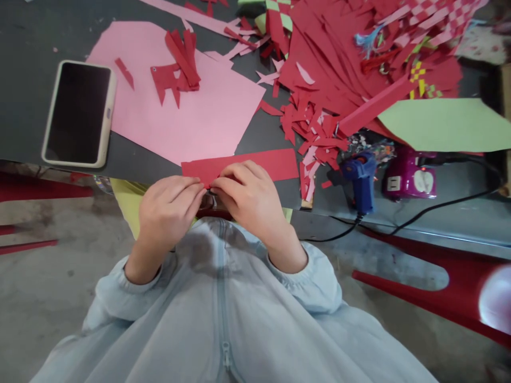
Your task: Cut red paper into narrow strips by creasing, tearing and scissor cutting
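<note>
Head view: our left hand (170, 205) and right hand (249, 194) nearly meet at the near edge of the red strip (213, 167), twelve o'clock on the tabletop (24, 106); whether pinching, we cannot tell. We're likely working that edge; next calls for steady alignment.

Readable text: none | purple box (409, 175) at 3 o'clock: small white label (394, 183) on its 9 o'clock side, dark marks too small to make out | same box, 3 o'clock side: pale oval patch (423, 182), any print on it too blurred to read
</note>
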The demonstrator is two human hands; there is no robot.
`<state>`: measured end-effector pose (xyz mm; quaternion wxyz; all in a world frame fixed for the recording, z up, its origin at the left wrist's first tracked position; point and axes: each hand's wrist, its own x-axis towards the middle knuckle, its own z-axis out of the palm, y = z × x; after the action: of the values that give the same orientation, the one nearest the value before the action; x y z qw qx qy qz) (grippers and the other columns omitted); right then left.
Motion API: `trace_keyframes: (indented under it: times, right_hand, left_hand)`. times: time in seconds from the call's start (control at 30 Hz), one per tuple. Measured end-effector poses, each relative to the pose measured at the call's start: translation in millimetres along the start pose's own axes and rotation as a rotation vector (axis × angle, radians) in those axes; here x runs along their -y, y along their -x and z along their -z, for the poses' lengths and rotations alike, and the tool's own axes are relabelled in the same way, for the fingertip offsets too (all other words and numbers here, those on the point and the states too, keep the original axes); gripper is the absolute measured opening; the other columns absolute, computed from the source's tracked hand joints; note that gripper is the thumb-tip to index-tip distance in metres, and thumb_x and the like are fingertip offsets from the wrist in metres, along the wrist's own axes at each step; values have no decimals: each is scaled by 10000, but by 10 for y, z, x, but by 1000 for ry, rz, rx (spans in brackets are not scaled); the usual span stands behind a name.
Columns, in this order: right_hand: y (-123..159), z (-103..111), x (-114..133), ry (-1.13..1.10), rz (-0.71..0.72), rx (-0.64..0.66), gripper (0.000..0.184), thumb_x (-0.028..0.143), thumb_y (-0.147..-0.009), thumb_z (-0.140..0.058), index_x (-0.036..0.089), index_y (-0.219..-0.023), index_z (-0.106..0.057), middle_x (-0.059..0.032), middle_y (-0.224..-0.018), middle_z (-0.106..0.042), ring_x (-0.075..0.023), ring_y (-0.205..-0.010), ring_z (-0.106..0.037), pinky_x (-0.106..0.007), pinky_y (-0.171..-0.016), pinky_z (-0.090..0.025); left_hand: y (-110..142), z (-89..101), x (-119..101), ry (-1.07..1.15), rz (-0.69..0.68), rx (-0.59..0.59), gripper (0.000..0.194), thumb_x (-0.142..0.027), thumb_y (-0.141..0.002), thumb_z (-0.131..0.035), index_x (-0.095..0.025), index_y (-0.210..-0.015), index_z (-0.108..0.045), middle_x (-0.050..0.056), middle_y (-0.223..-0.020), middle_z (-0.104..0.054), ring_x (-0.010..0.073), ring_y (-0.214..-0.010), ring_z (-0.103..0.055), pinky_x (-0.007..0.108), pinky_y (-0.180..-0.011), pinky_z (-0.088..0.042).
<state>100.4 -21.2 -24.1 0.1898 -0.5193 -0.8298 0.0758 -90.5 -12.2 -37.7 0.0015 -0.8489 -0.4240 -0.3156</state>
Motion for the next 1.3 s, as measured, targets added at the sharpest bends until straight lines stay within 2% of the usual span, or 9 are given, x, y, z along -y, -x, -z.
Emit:
trace_keyframes:
  times: [0.13, 0.23, 0.37, 0.53, 0.7, 0.97, 1.1, 1.3]
  right_hand:
    - [-39, -3, 29, -3, -26, 29, 282, 207, -1007, -415, 195, -971, -694, -92, -975, -670, -238, -911, -502, -370, -808, -411]
    - [-91, 14, 62, 27, -51, 73, 264, 183, -999, -406, 191, -969, -668, -100, -964, -654, -250, -923, -505, -379, -818, -408]
    - [-166, 49, 81, 91, -62, 143, 239, 149, -984, -408, 181, -983, -646, -104, -971, -651, -259, -919, -514, -384, -803, -405]
    - [-260, 88, 43, 94, -66, 223, 226, 122, -971, -424, 155, -968, -647, -107, -952, -657, -257, -896, -540, -378, -781, -411]
    - [-339, 112, -11, 34, -43, 272, 220, 125, -968, -443, 141, -954, -662, -112, -938, -673, -255, -908, -562, -371, -805, -426]
    - [-365, 115, -62, -57, -50, 270, 194, 195, -987, -469, 153, -924, -648, -100, -924, -682, -238, -904, -580, -362, -813, -430]
    - [-385, 122, -42, -53, -99, 279, 188, 245, -985, -508, 154, -906, -652, -98, -919, -683, -235, -893, -589, -349, -783, -428]
    - [-457, 138, 22, 12, -160, 320, 189, 220, -973, -520, 138, -902, -675, -109, -919, -700, -233, -871, -603, -342, -736, -410]
  left_hand:
    - [106, 32, -36, -27, 72, -122, 115, -163, -865, -680, -212, -969, -686, 33, -936, -780, 194, -830, -737, 339, -781, -594]
    - [236, 65, -84, -44, 35, -180, 204, -150, -834, -711, -222, -1020, -668, 31, -946, -777, 192, -817, -739, 350, -793, -598]
    - [375, 69, -208, -41, 21, -37, 353, -117, -869, -637, -225, -1205, -645, 39, -1107, -769, 213, -1055, -721, 367, -947, -563]
    - [396, -30, -342, -69, 8, -9, 484, -148, -885, -592, -138, -1367, -551, 93, -1256, -723, 222, -1245, -638, 359, -1092, -438]
    - [361, -116, -365, -99, 47, 8, 541, -195, -925, -562, -147, -1456, -467, 111, -1335, -675, 223, -1287, -611, 365, -1161, -346]
    - [360, -183, -341, -95, 67, 32, 598, -225, -945, -561, -127, -1507, -381, 149, -1414, -606, 243, -1356, -548, 415, -1208, -305]
    - [351, -188, -341, -124, 59, 45, 605, -225, -935, -574, -108, -1499, -389, 156, -1417, -601, 248, -1341, -563, 412, -1217, -295]
    - [358, -155, -366, -117, 82, 70, 592, -192, -948, -525, -126, -1516, -371, 145, -1431, -588, 231, -1345, -560, 401, -1229, -273]
